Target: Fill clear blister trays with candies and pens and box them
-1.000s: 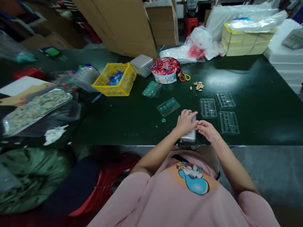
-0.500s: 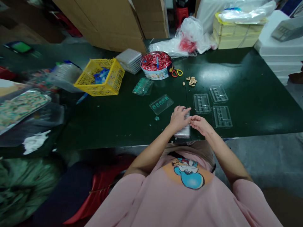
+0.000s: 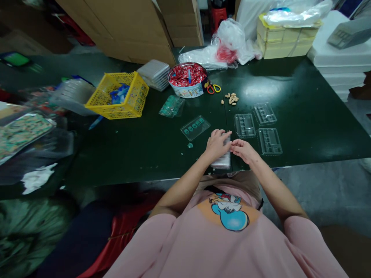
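Observation:
A stack of clear plastic cases [image 3: 222, 162] lies near the table's front edge. My left hand [image 3: 216, 146] rests across the top of it, index finger and thumb stretched out. At the stack's right side, my right hand [image 3: 242, 150] has its fingertips pressed together. Whatever they pinch, perhaps an edge of a case, is too small to make out. Left of my hands lies a clear card with green pieces in a row [image 3: 194, 127], and a loose green piece [image 3: 190, 145] is just below it. Three clear moulded trays, one of them this tray [image 3: 245, 126], lie on the right.
Farther back are peanuts [image 3: 232, 99], scissors [image 3: 213, 89], a round tin of red wrapped items [image 3: 188, 90], a packet of green pieces [image 3: 171, 106] and a yellow basket [image 3: 116, 112]. Plastic bags [image 3: 228, 42] and a pale yellow block [image 3: 286, 42] stand along the back edge.
The whole view has shifted slightly, so things on the table appear a little farther left. Both hands keep nearly the same pose at the stack.

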`<state>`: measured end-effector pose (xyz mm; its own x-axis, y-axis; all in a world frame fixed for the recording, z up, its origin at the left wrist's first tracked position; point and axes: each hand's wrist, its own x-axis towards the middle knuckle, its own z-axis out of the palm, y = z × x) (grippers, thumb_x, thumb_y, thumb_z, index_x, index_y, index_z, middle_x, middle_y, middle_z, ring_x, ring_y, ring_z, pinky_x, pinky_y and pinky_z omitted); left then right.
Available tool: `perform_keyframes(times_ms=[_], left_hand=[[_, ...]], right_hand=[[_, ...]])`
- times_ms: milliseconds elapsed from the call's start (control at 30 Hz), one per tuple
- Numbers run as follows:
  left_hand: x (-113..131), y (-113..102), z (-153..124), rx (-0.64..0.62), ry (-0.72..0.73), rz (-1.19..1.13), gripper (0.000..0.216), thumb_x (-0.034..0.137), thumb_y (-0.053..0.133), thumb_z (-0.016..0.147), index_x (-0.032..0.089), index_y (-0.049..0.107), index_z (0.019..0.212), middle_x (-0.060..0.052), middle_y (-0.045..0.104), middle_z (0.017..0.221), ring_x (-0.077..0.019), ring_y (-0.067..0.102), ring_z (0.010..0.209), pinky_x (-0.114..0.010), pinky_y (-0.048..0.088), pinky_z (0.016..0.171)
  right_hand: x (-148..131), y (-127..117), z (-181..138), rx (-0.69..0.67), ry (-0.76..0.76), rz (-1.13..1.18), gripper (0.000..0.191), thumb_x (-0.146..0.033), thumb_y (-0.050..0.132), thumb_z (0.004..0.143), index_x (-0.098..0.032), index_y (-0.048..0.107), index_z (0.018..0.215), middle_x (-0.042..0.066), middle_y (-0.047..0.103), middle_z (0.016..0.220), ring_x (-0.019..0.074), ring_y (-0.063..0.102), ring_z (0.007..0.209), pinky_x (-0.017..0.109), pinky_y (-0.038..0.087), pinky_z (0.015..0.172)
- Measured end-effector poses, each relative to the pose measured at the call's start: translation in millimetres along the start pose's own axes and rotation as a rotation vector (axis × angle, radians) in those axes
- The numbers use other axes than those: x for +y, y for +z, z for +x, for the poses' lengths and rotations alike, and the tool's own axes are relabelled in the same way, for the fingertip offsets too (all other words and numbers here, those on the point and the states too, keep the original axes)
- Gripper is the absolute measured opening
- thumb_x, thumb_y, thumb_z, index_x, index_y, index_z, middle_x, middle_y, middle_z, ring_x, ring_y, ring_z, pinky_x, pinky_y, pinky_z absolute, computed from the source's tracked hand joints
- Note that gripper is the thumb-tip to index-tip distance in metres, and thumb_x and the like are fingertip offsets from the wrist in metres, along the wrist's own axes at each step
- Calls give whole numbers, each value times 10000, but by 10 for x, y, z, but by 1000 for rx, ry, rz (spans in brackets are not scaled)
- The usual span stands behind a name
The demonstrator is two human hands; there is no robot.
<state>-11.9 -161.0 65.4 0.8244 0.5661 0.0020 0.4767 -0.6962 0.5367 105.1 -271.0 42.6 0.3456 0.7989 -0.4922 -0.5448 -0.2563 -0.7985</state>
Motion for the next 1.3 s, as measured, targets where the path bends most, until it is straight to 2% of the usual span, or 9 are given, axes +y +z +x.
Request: perform_keyframes(times_ms=[333, 633, 967, 1167, 1300], left_hand=[[45, -14, 9, 13, -10, -31, 477, 319, 563, 821, 261, 597, 1294, -75, 550, 1284, -269, 375, 1267, -422, 389, 1033], [59, 13, 21, 43, -10, -43, 484, 312, 607, 767, 258, 632, 1248, -57, 581, 1239, -255, 412, 1237, -389, 404, 1025], [105, 2, 21, 46, -47, -38, 510, 273, 624, 729, 263, 641, 1239, -58, 579, 1247, -259, 430, 1220, -390, 430, 1000], [101, 4, -6, 59, -5, -113, 466, 290, 634, 718, 238, 683, 1178, -51, 608, 1212, -234, 459, 1198, -348, 403, 1040], [24, 3, -23, 78, -11, -130, 483, 270, 616, 724, 236, 669, 1203, -44, 612, 1215, -230, 464, 1201, -343, 397, 1051]], right_hand=[[78, 35, -7, 49, -63, 21, 420, -295, 848, 453, -211, 521, 703, -88, 569, 620, 61, 539, 560, 223, 464, 619], [89, 21, -20, 55, -22, 54, 355, -210, 780, 456, -210, 522, 700, -89, 560, 612, 65, 542, 554, 205, 420, 572], [67, 23, 8, 59, -145, -101, 237, -175, 646, 500, -201, 538, 709, -89, 557, 572, 80, 521, 560, 200, 362, 538], [116, 30, -55, 60, -94, -17, 307, -223, 729, 493, -198, 526, 722, -94, 548, 586, 66, 510, 544, 210, 412, 572], [83, -167, -92, 108, -41, 45, 390, -250, 810, 464, -203, 546, 748, -74, 576, 625, 71, 541, 573, 219, 438, 596]])
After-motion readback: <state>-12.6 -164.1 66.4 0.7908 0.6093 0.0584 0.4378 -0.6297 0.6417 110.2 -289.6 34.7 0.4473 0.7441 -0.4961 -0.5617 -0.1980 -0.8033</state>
